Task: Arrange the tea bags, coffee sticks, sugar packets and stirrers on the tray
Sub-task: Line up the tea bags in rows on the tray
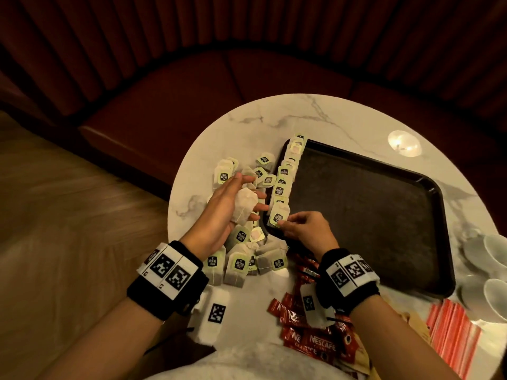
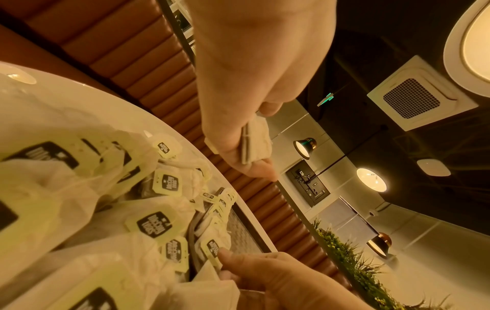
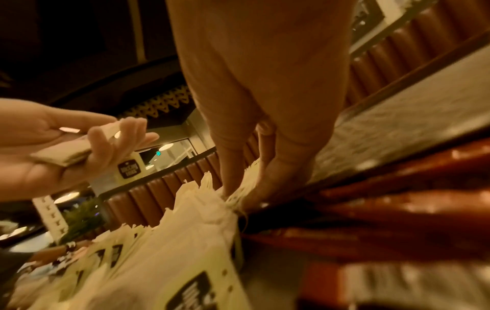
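A black tray (image 1: 370, 215) lies on the round marble table (image 1: 315, 116). A row of tea bags (image 1: 285, 174) with green-and-black tags stands along the tray's left edge. My right hand (image 1: 285, 222) pinches the nearest tea bag (image 1: 278, 212) of that row at the tray's near left corner; its thumb presses the tag (image 2: 212, 249). My left hand (image 1: 247, 193), palm up just left of the tray, holds a small stack of tea bags (image 1: 244, 207), fingers curled round it (image 3: 79, 146). Loose tea bags (image 1: 238, 261) lie scattered under and around the left hand.
Red Nescafe coffee sticks (image 1: 318, 344) lie in a heap at the table's near edge under my right wrist. Orange-striped packets (image 1: 452, 330) lie at the near right. White cups (image 1: 493, 250) stand at the right rim. A dark red bench curves behind the table.
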